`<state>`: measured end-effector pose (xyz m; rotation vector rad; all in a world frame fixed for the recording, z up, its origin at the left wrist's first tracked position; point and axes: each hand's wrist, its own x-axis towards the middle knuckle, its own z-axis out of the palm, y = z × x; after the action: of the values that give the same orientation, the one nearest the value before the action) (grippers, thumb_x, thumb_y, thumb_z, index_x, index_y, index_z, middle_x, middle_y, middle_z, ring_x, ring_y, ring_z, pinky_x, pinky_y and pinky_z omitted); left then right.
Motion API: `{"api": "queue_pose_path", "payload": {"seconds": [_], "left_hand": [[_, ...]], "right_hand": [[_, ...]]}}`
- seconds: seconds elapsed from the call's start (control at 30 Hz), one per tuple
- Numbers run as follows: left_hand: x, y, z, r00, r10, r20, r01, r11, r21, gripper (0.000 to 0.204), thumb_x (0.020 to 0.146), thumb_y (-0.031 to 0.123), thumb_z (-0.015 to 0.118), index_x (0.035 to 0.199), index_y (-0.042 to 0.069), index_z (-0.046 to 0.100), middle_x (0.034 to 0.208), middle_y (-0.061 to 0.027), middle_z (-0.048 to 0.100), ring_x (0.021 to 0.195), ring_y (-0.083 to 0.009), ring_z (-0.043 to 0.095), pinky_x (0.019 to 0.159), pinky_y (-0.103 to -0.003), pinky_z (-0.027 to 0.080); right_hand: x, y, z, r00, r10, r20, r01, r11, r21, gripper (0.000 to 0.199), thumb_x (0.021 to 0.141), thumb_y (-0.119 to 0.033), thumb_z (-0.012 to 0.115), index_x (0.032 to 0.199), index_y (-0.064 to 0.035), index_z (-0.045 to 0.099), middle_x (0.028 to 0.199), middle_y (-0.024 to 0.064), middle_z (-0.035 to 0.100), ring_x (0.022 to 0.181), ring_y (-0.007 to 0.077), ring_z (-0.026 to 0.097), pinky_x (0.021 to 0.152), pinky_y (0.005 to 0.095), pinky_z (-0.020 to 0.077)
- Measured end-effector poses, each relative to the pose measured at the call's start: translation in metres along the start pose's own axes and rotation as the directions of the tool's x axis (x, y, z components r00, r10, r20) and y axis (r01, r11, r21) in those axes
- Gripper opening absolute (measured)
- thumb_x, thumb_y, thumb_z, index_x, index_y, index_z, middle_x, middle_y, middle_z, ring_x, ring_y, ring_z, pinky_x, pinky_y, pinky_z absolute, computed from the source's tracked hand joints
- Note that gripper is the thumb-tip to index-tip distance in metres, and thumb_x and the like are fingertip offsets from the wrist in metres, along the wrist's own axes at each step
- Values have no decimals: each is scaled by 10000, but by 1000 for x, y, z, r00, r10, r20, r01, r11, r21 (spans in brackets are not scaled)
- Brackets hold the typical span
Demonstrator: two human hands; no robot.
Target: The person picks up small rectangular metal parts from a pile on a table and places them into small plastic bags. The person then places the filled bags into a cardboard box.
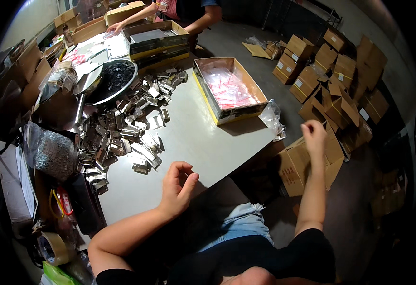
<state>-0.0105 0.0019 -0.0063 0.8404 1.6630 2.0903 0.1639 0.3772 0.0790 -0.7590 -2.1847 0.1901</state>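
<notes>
My left hand (176, 188) hovers over the near edge of the grey table (189, 137), fingers loosely curled and thumb apart from them. I can make out nothing in it. Off the table's right side, my right hand (315, 136) is raised above an opened cardboard carton (298, 164), its fingers drawn together. Whatever those fingers may hold is hidden. Many small metal hinge-like parts (144, 145) lie heaped on the left half of the table. At the far right corner of the tabletop stands an open box (240, 114) of clear plastic bags with red strips (227, 88).
A round metal pan (133, 84) of dark small parts sits behind the heap. Left of it are a bag of screw-like pieces (53, 153) and a tape roll (53, 248). Another person's hand (116, 27) reaches over the far end. Several cartons (308, 83) crowd the floor at right.
</notes>
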Motion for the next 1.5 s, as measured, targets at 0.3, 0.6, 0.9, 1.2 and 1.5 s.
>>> {"api": "queue_pose_path", "payload": {"seconds": [0.3,0.6,0.9,1.2,1.5], "left_hand": [[0,-6,-2,1000,21,16,-21,1000,18,238,906,106,657,1068,12,511,861,-28,571,715,-74,530,647,-221,442],[2,-1,-2,999,24,32,-26,997,75,256,898,132,670,1061,9,516,813,-51,595,652,-99,550,602,-248,452],[0,8,-7,991,-96,98,88,993,83,314,899,68,670,1150,15,488,943,-38,583,814,-80,564,743,-228,471],[4,12,0,1000,16,-10,-17,988,-153,359,889,144,688,1200,1,578,1013,-109,629,882,-168,605,810,-278,486],[-6,15,-3,979,147,142,-166,977,134,179,915,21,599,1077,34,675,854,-64,578,758,-153,554,704,-256,456]], "right_hand": [[101,-122,160,836,-245,491,213,970,122,301,782,-272,688,1003,-71,724,1052,190,675,966,330,648,854,395,501],[114,-114,208,881,-231,413,198,973,121,198,698,-167,758,761,-19,643,791,135,666,765,250,646,711,364,505],[88,-140,127,810,-114,575,-318,739,594,142,793,1,719,801,-31,581,717,15,607,681,97,585,597,242,462],[-57,-214,76,383,-539,751,-254,720,646,131,860,-109,677,923,3,697,776,75,695,715,110,630,649,263,487],[-27,-199,106,461,-583,669,365,812,456,171,829,-75,646,986,-36,700,810,145,675,740,242,680,682,330,528]]}}
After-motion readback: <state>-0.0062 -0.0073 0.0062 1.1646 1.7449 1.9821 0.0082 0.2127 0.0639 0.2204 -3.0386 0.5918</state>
